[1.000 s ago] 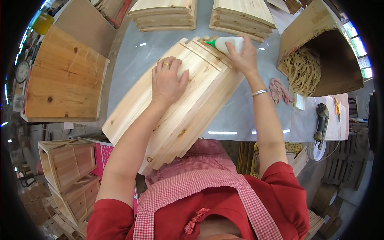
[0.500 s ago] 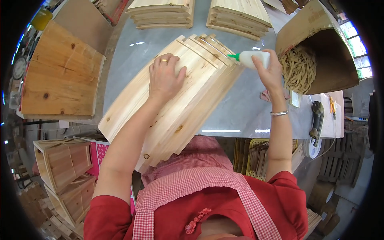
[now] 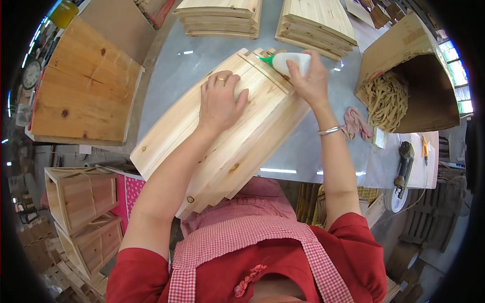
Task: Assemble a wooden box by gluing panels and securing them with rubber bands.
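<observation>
Glossy grey bench (image 3: 166, 81) occupies the middle of the workshop; a large knotty wooden panel (image 3: 86, 86) stands beside its left edge. Pale wooden boards (image 3: 265, 113), overlapped in a stepped fan, lie diagonally across it, their lower ends overhanging the near edge toward the person's lap.

Left hand (image 3: 221, 103) lies on the top board, palm down, fingers extended side by side and slightly bent, thumb spread away, closed around nothing. Right hand (image 3: 312, 81) has thumb and fingers wrapped around a white bottle (image 3: 294, 62), held above the right part of the boards' far ends. Its green nozzle (image 3: 267, 60) points left; whether the tip touches wood cannot be told.

Two further stacks of boards (image 3: 222, 20) sit toward the far edge. Near the right edge, an open cardboard box (image 3: 399, 45) contains tan strips (image 3: 386, 101); a pink cloth (image 3: 356, 122) lies between it and the right wrist. Dark hand tool (image 3: 404, 164) rests by the near right corner. Wooden crates (image 3: 83, 197) are stacked below the near left corner.
</observation>
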`<act>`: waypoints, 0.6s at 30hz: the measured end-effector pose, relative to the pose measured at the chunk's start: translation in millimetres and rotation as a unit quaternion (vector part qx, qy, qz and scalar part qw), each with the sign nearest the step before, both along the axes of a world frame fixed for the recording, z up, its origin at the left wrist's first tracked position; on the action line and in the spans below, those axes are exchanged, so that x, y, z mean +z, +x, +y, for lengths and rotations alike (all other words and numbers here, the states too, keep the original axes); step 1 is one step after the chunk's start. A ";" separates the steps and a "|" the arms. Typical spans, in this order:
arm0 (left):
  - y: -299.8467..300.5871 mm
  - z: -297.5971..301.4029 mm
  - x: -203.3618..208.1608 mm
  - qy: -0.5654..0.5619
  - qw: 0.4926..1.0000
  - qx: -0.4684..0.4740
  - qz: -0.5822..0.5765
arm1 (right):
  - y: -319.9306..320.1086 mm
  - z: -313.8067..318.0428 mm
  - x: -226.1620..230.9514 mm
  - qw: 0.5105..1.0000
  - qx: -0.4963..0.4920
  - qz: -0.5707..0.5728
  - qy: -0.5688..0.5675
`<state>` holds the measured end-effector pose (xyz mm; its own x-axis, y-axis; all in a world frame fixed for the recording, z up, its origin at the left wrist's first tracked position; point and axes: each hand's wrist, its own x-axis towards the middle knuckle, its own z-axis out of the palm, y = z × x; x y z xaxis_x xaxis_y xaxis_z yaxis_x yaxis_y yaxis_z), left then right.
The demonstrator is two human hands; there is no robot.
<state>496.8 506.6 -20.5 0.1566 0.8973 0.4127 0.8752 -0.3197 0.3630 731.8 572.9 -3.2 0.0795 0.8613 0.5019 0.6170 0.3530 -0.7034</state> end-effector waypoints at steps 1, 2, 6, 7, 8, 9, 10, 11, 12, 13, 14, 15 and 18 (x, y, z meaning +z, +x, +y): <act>0.3 1.2 -0.6 -0.003 1.000 -0.001 -0.002 | 5.1 -5.3 5.6 1.000 0.007 -0.016 -0.011; 0.9 2.6 -1.1 0.000 1.000 -0.004 -0.003 | 13.5 -11.4 10.3 1.000 0.005 -0.018 -0.013; -0.5 2.7 -2.0 0.005 1.000 -0.004 -0.009 | 47.2 -47.9 26.5 0.996 0.004 -0.089 -0.031; -1.1 2.5 -2.3 0.004 1.000 -0.003 -0.010 | 53.3 -56.2 29.4 0.994 0.001 -0.103 -0.037; -2.2 2.0 -2.4 0.003 1.000 0.001 -0.008 | 58.8 -62.3 31.4 0.994 0.002 -0.104 -0.037; -1.9 1.8 -2.7 0.002 1.000 0.004 -0.005 | 64.9 -68.8 33.2 0.994 0.007 -0.105 -0.035; -2.1 1.9 -2.8 0.002 1.000 0.003 -0.006 | 68.9 -72.0 34.5 0.994 0.013 -0.105 -0.034; -3.1 1.9 -2.8 0.003 1.000 0.003 -0.008 | 71.0 -72.6 34.7 0.994 0.014 -0.105 -0.033; -3.7 2.8 -2.8 0.005 1.000 0.001 -0.009 | 72.7 -72.2 33.7 0.996 0.002 -0.080 -0.041; -3.5 2.4 -3.1 0.006 1.000 0.003 -0.008 | 72.4 -71.2 32.5 0.997 -0.009 -0.055 -0.049; -2.4 1.4 -3.6 -0.003 1.000 0.004 -0.008 | 69.1 -70.4 31.4 0.997 -0.006 -0.053 -0.047; -1.3 1.5 -2.5 -0.011 1.000 0.004 -0.007 | 63.3 -69.1 30.2 0.993 -0.025 0.057 -0.099; -0.1 0.5 -0.1 -0.014 1.000 -0.001 -0.015 | 32.1 -56.9 18.7 0.976 -0.031 0.174 -0.129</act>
